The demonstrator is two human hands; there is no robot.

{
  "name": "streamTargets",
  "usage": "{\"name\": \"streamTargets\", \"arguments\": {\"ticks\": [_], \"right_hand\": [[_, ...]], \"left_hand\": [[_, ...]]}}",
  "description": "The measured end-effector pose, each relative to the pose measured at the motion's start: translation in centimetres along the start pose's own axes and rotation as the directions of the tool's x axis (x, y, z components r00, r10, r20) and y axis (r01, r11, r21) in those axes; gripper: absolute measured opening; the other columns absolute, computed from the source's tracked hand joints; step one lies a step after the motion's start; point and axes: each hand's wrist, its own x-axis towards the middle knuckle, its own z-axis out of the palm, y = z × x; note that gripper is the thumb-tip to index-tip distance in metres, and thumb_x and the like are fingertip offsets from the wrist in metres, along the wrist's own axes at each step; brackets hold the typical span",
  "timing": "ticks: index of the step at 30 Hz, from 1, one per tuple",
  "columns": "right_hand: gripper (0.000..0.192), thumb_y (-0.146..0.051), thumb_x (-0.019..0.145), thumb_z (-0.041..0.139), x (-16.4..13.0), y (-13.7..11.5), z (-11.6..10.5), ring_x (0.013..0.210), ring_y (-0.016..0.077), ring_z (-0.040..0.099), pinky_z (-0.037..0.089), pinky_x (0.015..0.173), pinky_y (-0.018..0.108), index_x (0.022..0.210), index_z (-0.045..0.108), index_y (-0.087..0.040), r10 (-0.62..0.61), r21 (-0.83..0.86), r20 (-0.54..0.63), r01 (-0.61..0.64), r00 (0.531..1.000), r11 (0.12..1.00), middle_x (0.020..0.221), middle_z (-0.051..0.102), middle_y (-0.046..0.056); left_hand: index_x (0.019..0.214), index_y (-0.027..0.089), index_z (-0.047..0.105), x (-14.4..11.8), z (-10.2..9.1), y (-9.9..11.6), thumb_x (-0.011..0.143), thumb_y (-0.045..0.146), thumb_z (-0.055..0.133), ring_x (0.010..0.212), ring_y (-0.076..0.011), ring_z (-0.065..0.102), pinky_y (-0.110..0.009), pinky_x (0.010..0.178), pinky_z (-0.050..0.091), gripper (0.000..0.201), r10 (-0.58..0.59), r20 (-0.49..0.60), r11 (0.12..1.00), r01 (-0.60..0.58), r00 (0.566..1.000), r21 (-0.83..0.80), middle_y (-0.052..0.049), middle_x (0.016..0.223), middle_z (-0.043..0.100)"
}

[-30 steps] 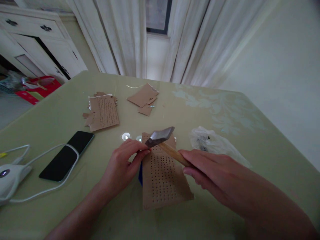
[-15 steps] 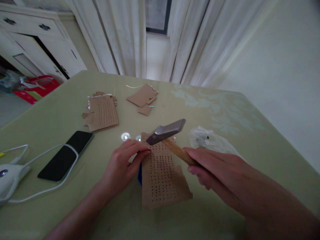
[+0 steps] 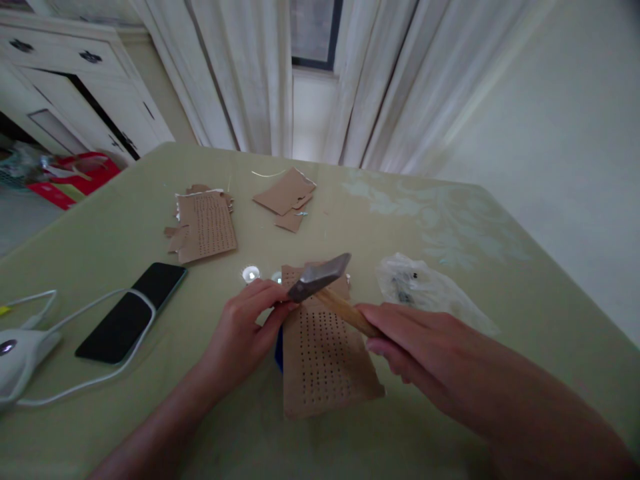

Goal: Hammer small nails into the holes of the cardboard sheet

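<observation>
Both hands work over a perforated cardboard sheet (image 3: 325, 357) on our green table (image 3: 500, 280): our right hand (image 3: 415, 340) is wrapped around a hammer (image 3: 325, 283) handle, its metal head low over the sheet's far edge, while our left hand (image 3: 245, 330) pinches something too small to make out under that head. Farther left lies a phone (image 3: 133, 310); beyond, another punched cardboard piece (image 3: 206, 225).

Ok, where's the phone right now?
The phone lies face up on the table's left side, beside a white cable, left of the left hand.
</observation>
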Motion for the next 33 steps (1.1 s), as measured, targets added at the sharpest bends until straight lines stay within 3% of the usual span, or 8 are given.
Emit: {"name": "streamTargets", "arguments": {"ticks": [2,4,8,11,16,20,27,33], "right_hand": [[0.019,-0.028,0.12,0.049,0.2,0.2,0.4,0.096,0.0242,0.079,0.056,0.083,0.036,0.125,0.067,-0.025,-0.004,-0.025,0.03,0.005,1.0,1.0,0.119,0.081,0.006],[0.019,-0.031,0.121,0.048,0.3,0.3,0.3,0.091,0.0235,0.079,0.055,0.077,0.035,0.124,0.066,-0.025,-0.031,-0.037,-0.02,0.03,0.999,0.999,0.112,0.081,0.006],[0.025,-0.037,0.122,0.044,0.4,1.1,-1.5,0.073,0.0194,0.073,0.054,0.067,0.031,0.128,0.063,-0.023,-0.027,-0.021,-0.282,0.022,0.959,1.0,0.088,0.075,0.001],[0.025,-0.036,0.121,0.045,0.7,2.1,-2.4,0.081,0.0223,0.076,0.057,0.074,0.035,0.129,0.064,-0.022,0.011,-0.1,-0.42,-0.058,0.907,0.993,0.097,0.078,0.005],[0.028,-0.032,0.12,0.045,1.0,2.5,-2.0,0.102,0.0322,0.08,0.06,0.085,0.046,0.135,0.066,-0.022,-0.058,-0.252,-0.341,-0.032,0.938,0.967,0.122,0.082,0.013],[0.03,-0.03,0.12,0.045,1.0,1.6,-1.5,0.108,0.0323,0.081,0.062,0.09,0.047,0.138,0.067,-0.021,-0.098,-0.218,-0.33,0.025,0.939,0.976,0.126,0.083,0.014],[0.03,-0.027,0.118,0.047,1.3,1.1,-0.3,0.101,0.0324,0.083,0.064,0.085,0.046,0.133,0.072,-0.022,-0.071,-0.252,-0.202,0.018,0.977,0.968,0.124,0.084,0.013],[0.034,-0.031,0.12,0.044,1.7,1.5,-0.4,0.105,0.0319,0.082,0.063,0.087,0.046,0.139,0.071,-0.019,-0.087,-0.199,-0.293,0.028,0.952,0.98,0.125,0.084,0.015]], "left_hand": [[0.099,0.024,0.077,0.0,0.0,0.0,0.104,0.014,0.07,0.089,-0.0176,0.072,-0.029,0.08,0.056,0.013,-0.003,-0.007,1.0,0.003,1.0,-0.006,0.0,0.095,0.078],[0.101,0.024,0.078,0.0,0.0,0.0,0.104,0.015,0.071,0.089,-0.017,0.072,-0.028,0.081,0.057,0.012,-0.005,-0.015,1.0,0.004,1.0,-0.021,0.0,0.096,0.079],[0.104,0.025,0.079,0.0,0.1,0.1,0.105,0.02,0.072,0.088,-0.0163,0.073,-0.028,0.08,0.059,0.008,-0.033,0.002,0.998,0.033,0.999,-0.061,0.0,0.099,0.079],[0.104,0.026,0.081,0.0,0.2,0.3,0.106,0.024,0.072,0.094,-0.0175,0.075,-0.029,0.08,0.062,0.01,-0.074,0.012,0.994,0.074,0.997,-0.08,-0.003,0.108,0.077],[0.104,0.025,0.083,-0.1,0.1,0.4,0.103,0.028,0.076,0.101,-0.0203,0.076,-0.035,0.09,0.065,0.008,-0.078,0.023,0.994,0.08,0.997,-0.074,-0.007,0.116,0.076],[0.117,0.027,0.083,0.0,0.0,0.4,0.099,0.031,0.082,0.101,-0.0205,0.075,-0.036,0.092,0.065,0.018,-0.09,0.041,0.994,0.093,0.995,-0.059,-0.006,0.118,0.075],[0.103,0.026,0.082,0.1,0.0,0.4,0.097,0.029,0.083,0.1,-0.02,0.072,-0.033,0.091,0.063,0.006,-0.078,0.036,0.994,0.081,0.996,-0.076,-0.004,0.111,0.074],[0.11,0.027,0.082,0.0,0.0,0.3,0.096,0.032,0.085,0.104,-0.0216,0.073,-0.036,0.095,0.062,0.015,-0.109,0.043,0.991,0.112,0.993,-0.076,-0.005,0.115,0.074]]}}
